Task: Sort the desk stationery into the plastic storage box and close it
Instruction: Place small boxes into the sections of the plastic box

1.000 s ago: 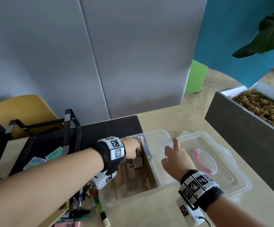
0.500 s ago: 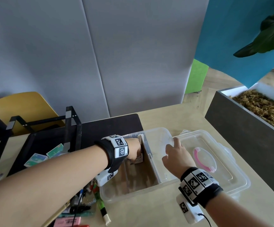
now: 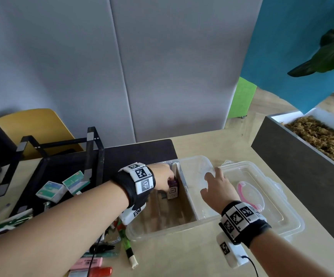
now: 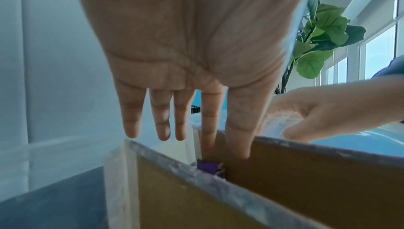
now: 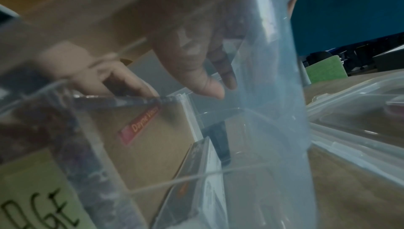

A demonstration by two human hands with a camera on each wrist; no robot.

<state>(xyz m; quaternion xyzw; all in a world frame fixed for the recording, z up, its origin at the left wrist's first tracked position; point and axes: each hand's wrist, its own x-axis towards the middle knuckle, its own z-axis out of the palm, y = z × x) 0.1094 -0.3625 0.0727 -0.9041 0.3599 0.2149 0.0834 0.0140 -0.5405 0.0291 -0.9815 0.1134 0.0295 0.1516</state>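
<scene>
The clear plastic storage box (image 3: 162, 229) stands open in the middle of the desk, with a brown cardboard insert (image 3: 185, 204) inside. My left hand (image 3: 169, 179) reaches into its far end. There the thumb and index finger pinch the top of a small purple box (image 3: 172, 186) with a white label. In the left wrist view that purple box (image 4: 208, 168) sits low between cardboard walls, and my other fingers are straight. My right hand (image 3: 210, 182) grips the box's right wall, thumb (image 5: 207, 85) inside. The lid (image 3: 278, 212) with a pink handle lies to the right.
Loose stationery lies left of the box: two green-and-white staple boxes (image 3: 51, 191), a green marker (image 3: 127, 246), a pink eraser (image 3: 86, 263) and pens. A black stand (image 3: 91, 156) sits on a dark mat. A grey planter (image 3: 294, 176) borders the right.
My left hand has shifted the purple box slightly towards the box's far end. My right hand has kept its hold on the wall.
</scene>
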